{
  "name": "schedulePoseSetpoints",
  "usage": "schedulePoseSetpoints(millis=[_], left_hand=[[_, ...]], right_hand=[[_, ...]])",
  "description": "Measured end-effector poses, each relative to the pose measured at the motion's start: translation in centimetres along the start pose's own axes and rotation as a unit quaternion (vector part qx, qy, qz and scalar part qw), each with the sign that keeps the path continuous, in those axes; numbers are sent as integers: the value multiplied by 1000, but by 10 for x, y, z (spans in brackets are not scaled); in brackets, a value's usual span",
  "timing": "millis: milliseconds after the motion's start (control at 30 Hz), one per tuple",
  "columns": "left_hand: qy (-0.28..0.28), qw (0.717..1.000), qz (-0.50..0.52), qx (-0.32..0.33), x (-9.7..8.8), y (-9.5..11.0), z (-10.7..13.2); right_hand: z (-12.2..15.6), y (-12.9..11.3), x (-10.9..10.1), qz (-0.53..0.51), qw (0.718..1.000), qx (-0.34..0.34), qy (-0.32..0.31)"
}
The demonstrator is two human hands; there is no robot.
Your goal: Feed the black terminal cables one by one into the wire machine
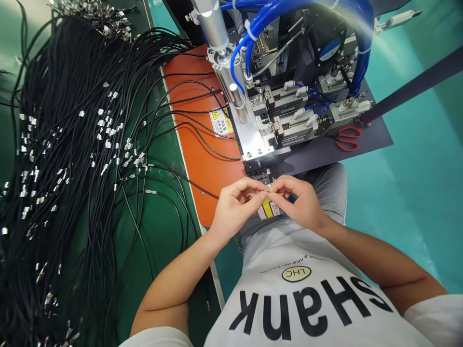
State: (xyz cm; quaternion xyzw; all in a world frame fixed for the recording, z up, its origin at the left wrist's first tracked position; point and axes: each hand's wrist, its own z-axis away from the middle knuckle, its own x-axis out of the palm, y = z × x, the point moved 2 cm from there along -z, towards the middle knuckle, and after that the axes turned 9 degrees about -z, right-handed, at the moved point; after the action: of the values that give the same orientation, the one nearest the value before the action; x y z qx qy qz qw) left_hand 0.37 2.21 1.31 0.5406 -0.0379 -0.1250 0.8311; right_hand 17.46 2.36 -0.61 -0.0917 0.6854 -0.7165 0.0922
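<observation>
My left hand [238,205] is closed in a pinch, thumb against forefinger, on the end of a black cable [206,188] that runs in from the left. Opposite it, my right hand [300,200] pinches at the same spot, its fingertips meeting those of the left. Between them shows a tiny, gold-coloured bit at the cable's end, too small to make out fully. Both hands are just in front of a pneumatic machine [249,130], over a yellow and white label [269,208]. Several other black cables lie across the orange board [191,144], their ends lined up along the machine's left side.
A large heap of black cables [79,96] with silvery ends covers the green table [162,226] on the left. Thick blue air hoses [275,14] arch over the machine. Red-handled scissors [348,139] lie on its dark base plate [376,135] at the right.
</observation>
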Motion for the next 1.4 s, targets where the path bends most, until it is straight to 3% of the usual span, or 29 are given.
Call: schedulePoseSetpoints(millis=[367, 633, 1000, 1400], left_hand=[[23, 997, 69, -1, 3, -9, 0], [17, 1000, 25, 5, -1, -10, 0], [-7, 991, 124, -57, -5, -13, -5], [22, 993, 83, -76, -1, -11, -4]], right_hand=[[0, 3, 5, -2, 1000, 19, -10], [-1, 1, 5, 19, 1000, 7, 16], [-3, 1, 7, 22, 1000, -13, 5], [-3, 4, 3, 20, 1000, 16, 11]])
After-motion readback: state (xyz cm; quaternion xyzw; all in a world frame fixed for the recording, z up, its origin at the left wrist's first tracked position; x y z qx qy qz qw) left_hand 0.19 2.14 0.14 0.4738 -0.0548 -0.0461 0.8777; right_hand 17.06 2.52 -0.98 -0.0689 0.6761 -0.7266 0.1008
